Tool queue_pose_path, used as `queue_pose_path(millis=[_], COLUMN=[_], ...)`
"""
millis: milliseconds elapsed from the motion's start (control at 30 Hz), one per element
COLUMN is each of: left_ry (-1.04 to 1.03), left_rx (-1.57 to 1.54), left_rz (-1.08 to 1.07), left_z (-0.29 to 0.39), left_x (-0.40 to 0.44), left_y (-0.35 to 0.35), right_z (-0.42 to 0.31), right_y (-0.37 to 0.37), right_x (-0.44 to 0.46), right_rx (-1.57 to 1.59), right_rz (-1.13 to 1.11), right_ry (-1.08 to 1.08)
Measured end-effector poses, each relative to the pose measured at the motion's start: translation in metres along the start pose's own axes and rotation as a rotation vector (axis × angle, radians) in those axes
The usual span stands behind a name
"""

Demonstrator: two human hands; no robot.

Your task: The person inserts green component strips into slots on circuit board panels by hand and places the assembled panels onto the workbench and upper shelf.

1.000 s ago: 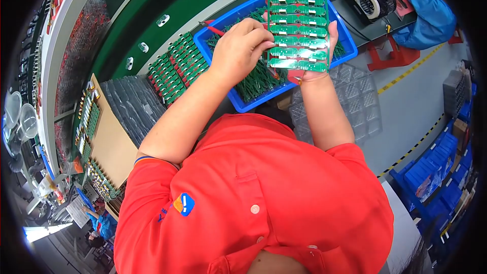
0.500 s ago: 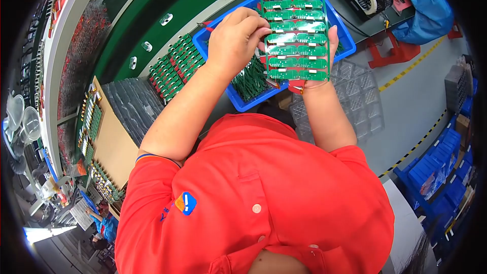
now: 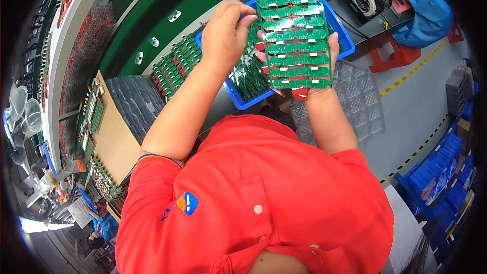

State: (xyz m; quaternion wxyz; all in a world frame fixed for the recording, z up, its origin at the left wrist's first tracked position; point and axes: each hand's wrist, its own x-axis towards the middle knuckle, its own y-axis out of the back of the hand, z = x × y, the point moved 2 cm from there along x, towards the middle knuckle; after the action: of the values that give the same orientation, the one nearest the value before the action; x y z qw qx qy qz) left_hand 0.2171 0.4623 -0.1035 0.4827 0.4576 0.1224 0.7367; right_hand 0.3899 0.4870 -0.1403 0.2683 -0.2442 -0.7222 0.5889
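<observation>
My right hand (image 3: 333,45) supports a green circuit board panel (image 3: 297,35) from underneath, its thumb up along the right edge. Rows of small boards with white connectors make up the panel, and most of my right palm is hidden behind it. Beside the panel's upper left edge is my left hand (image 3: 225,35), fingers curled and thumb pressed to fingertip; whatever is pinched there is too small to make out. Under both hands stands a blue bin (image 3: 241,102) with many green board pieces (image 3: 248,78) in it. A red piece (image 3: 300,93) shows below the panel, partly hidden.
More board panels (image 3: 175,66) lie left of the bin, near a stack of dark grey sheets (image 3: 134,104). A clear plastic tray (image 3: 355,101) is at right. Beyond it are a red stool (image 3: 380,53) and a person in a blue sleeve (image 3: 426,10).
The panel has tilted and shifted slightly down in view. My left hand has moved up and left from the panel's left side to near its upper left edge.
</observation>
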Motion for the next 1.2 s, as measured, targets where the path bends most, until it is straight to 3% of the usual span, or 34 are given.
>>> queue_pose_path(millis=[200,400,500,567,733,1033,1200], left_ry=[0.074,0.065,-0.004,-0.158,-0.205,-0.252,-0.174], left_rx=[0.001,-0.007,-0.071,0.051,0.213,0.193,0.188], left_rz=[0.039,0.087,0.131,0.096,0.114,0.057,0.033], left_z=[0.003,0.002,0.007,0.021,0.031,0.018,0.016], left_x=[0.006,0.017,0.023,0.027,0.034,0.036,0.03], left_y=[0.005,0.01,0.012,0.013,0.014,0.013,0.013], right_z=[0.003,0.003,0.006,0.011,0.019,0.026,0.023], right_y=[-0.006,-0.009,-0.013,-0.018,-0.021,-0.018,-0.019], right_x=[-0.008,-0.013,-0.013,-0.013,-0.013,-0.015,-0.012], right_rx=[0.065,-0.086,-0.153,-0.236,-0.358,-0.276,-0.229], right_rz=[-0.061,-0.04,0.036,0.06,0.041,0.059,0.067], right_ry=[-0.076,-0.062,-0.019,0.007,-0.036,-0.03,-0.053])
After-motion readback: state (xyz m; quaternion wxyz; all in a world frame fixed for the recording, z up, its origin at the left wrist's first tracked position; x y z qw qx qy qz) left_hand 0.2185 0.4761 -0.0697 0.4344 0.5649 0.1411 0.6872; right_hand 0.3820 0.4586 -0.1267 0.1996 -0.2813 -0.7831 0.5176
